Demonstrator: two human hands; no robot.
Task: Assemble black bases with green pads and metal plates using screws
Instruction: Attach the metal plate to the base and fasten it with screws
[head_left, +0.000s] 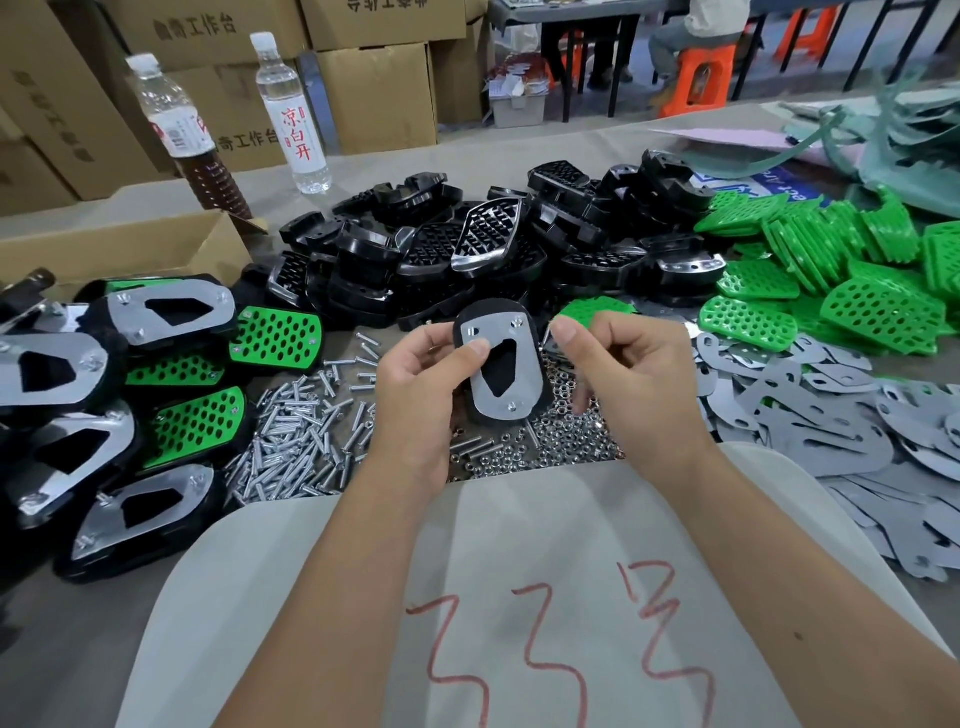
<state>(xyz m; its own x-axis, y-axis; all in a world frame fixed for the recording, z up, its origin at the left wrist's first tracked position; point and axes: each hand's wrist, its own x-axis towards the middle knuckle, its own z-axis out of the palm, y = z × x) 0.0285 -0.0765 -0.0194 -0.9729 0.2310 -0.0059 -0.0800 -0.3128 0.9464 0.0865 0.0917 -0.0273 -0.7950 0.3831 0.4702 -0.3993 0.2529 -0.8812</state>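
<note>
Plate-up black base (500, 366) upright, narrow end down, in left hand (423, 387).

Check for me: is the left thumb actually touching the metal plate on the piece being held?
Touching. The head view shows the left hand gripping the black base, its thumb tip pressed flat on the metal plate beside the upper left slot.

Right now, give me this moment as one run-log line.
left hand: holds base, thumb on plate | right hand: beside base, fingers curled | screws: piled on table
</note>
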